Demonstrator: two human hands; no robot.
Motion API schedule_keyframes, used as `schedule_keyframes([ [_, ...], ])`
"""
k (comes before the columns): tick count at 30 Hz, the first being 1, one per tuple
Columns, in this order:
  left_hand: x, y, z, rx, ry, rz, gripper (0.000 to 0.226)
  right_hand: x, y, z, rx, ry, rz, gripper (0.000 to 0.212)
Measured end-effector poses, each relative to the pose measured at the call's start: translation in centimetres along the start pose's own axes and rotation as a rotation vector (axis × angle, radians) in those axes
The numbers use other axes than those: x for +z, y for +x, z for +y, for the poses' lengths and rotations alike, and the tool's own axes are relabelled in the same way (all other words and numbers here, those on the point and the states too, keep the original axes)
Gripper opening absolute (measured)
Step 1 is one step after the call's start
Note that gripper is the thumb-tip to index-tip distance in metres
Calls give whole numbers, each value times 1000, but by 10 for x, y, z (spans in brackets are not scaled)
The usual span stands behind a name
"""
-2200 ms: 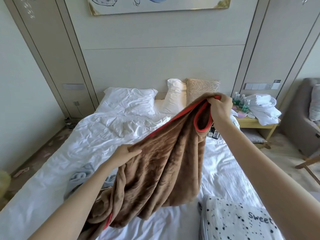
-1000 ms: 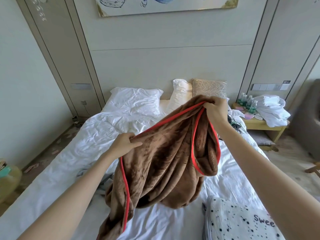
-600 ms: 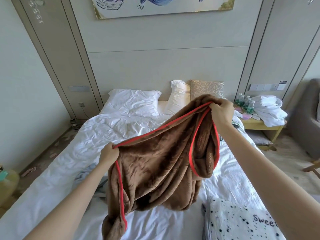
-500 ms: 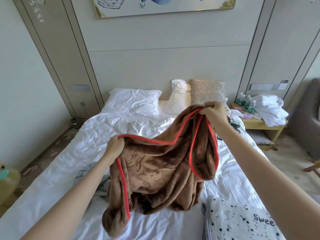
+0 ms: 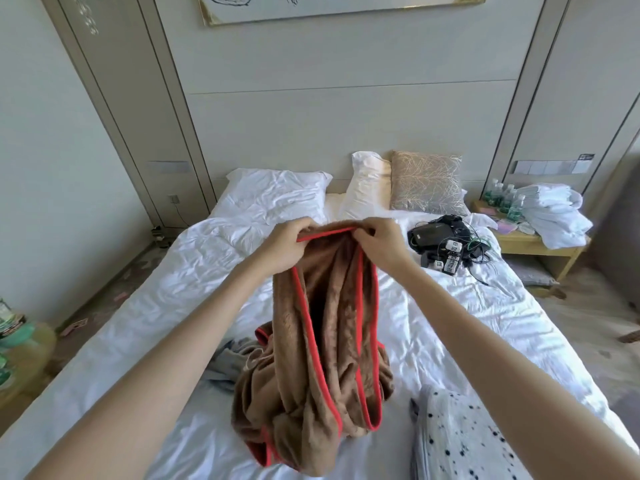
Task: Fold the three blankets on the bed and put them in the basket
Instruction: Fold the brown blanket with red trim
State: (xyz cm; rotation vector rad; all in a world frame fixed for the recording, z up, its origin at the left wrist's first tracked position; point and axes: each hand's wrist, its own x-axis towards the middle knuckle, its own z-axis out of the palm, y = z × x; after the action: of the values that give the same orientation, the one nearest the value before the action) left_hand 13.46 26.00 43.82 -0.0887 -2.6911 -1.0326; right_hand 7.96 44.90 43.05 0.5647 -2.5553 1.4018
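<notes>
A brown fleece blanket [image 5: 322, 344] with red edging hangs in front of me over the white bed [image 5: 145, 317]. My left hand [image 5: 285, 245] and my right hand [image 5: 379, 242] pinch its top red hem close together, so the cloth falls in a long bunch onto the sheet. A grey blanket [image 5: 225, 363] peeks out from behind it on the left. At the lower right lies a white blanket with black dots [image 5: 457, 434]. No basket is in view.
White pillows [image 5: 277, 192] and a patterned cushion [image 5: 427, 181] lie at the headboard. A black device with cables [image 5: 443, 242] rests on the bed's right side. A wooden nightstand [image 5: 530, 244] holds bottles and folded white towels. A yellow stool [image 5: 24, 358] stands at the left.
My hands have come together at the top hem. The blanket, spread wide between them earlier, now hangs narrow and doubled, with its lower part resting on the bed.
</notes>
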Motion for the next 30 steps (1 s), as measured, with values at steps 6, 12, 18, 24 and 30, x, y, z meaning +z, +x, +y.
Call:
schedule_keyframes([
  [6,2,-30,-66,-280,57,-71,40,-34,19,14,104,10,197,26],
  [12,1,-57,-119,-511,33,-39,23,-52,24,25,184,94,358,32],
  [18,5,-76,-147,-697,126,28,17,-64,27,33,243,157,476,35],
  [24,12,-81,-157,-838,101,30,51,-69,29,41,256,130,521,35],
  [30,16,-79,-151,-836,17,126,49,-66,24,62,313,159,446,38],
])
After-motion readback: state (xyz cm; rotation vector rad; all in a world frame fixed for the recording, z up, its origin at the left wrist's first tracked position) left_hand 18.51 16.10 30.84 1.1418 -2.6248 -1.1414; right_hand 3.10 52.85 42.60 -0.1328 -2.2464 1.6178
